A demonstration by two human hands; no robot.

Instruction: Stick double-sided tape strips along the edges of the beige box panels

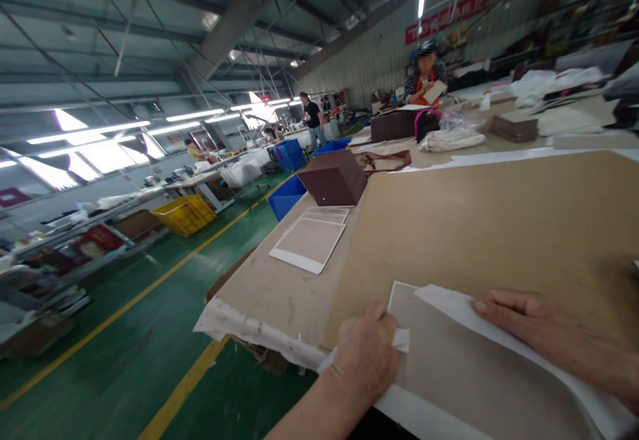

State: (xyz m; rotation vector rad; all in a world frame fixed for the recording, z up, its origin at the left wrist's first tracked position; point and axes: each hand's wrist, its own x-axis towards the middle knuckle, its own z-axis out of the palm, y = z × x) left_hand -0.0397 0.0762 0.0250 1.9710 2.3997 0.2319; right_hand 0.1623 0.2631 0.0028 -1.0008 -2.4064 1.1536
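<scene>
My left hand (367,353) is closed at the left edge of a grey-beige panel (449,360) with a white border. A small white paper piece (402,341) sticks out from its fingers. My right hand (529,320) grips the edge of a white paper sheet (449,297), thumb on top, fingers partly hidden. That sheet is lifted and curls over the right side of the panel. Beneath both lies a large tan board (479,220) on the table.
Similar white-edged panels (309,243) lie at the table's left, near a stack of dark brown pieces (333,179). A co-worker (425,80) holds a beige piece across the table. Blue bins (285,197) and a yellow crate (184,215) stand on the green floor.
</scene>
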